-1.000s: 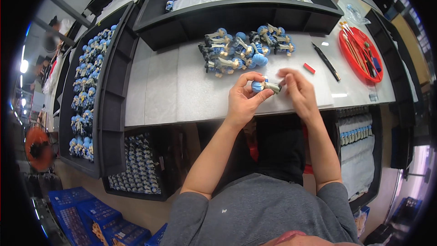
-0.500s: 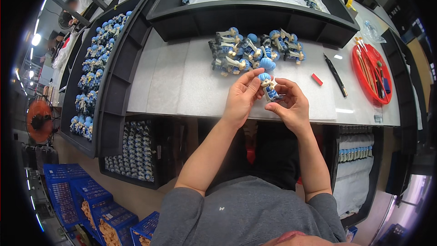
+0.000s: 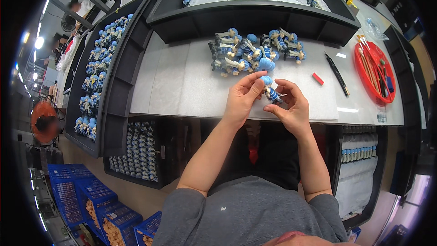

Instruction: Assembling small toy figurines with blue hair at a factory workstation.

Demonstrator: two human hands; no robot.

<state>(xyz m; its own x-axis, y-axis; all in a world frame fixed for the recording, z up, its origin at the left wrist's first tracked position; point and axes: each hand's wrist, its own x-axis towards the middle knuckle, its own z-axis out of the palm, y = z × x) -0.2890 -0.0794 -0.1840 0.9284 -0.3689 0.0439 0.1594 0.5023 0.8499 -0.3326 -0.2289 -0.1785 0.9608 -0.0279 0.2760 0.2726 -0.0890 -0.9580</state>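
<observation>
A small blue-haired figurine (image 3: 271, 93) in blue and white is held upright between my two hands, above the near edge of the table. My left hand (image 3: 243, 98) pinches its head between thumb and fingers. From the other side, my right hand (image 3: 292, 106) has thumb and fingers around its lower part. Its hair side faces up, and part of the body is hidden by my fingers. Just beyond my hands lies a pile of similar figurines (image 3: 241, 51), heaped on the white table (image 3: 182, 91).
Black trays of figurines stand at the back (image 3: 255, 20) and left (image 3: 111, 95); another tray (image 3: 136, 152) sits lower left. To the right lie a red block (image 3: 317, 79), a black pen (image 3: 337, 74) and a red basket (image 3: 380, 93) with brushes. Blue crates (image 3: 68, 196) stand on the floor.
The figurine has been turned in my fingers: its face was toward me, and now its hair side shows. Both hands stay in nearly the same place.
</observation>
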